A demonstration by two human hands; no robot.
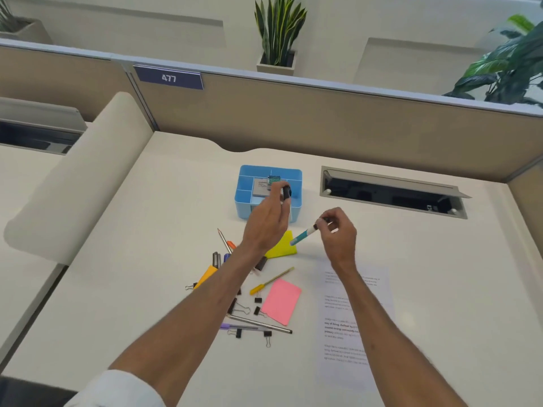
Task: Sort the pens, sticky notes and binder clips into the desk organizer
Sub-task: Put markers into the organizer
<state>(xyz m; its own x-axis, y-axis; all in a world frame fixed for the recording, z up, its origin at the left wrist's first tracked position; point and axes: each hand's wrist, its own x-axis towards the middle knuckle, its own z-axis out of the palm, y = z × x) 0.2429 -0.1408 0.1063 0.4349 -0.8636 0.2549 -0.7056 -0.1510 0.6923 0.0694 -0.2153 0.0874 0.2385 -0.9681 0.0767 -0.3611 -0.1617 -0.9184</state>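
- Desk organizer (296, 174): light blue, open top w/ dividers, standing on white bench (147, 259). Landmark for all below.
- Inside organizer: grey pad or card (260, 188) lying flat in a middle compartment; small teal item (274, 178) just behind it, type unclear.
- Left hand (264, 224): raised at organizer's front edge, fingers pinched on a small black object (286, 192), prob. a binder clip or cap, cannot tell which; object held over organizer's front-right part.
- Right hand (338, 233): in front of and to the right of organizer, fingers grasping dark end of a teal-and-white pen (304, 235); pen angles down-left, teal end over the yellow note.
- Yellow sticky notes (282, 248): on bench just in front of organizer, partly under left wrist.
- Pink sticky notes (280, 301): farther in front of organizer, lying flat.
- Yellow pen (270, 281): between yellow and pink notes, diagonal.
- Orange sticky notes (207, 276): front-left of organizer, partly hidden by left forearm.
- Pencil (223, 239), orange marker (231, 245), dark pens (216, 258): clustered front-left of organizer.
- Black binder clips (257, 310): several scattered beside pink notes and farther forward.
- Purple pen (235, 326) and silver pen (264, 324): farthest in front of organizer, crossing near each other.
- Printed sheet (376, 318): front-right of organizer, under right forearm.
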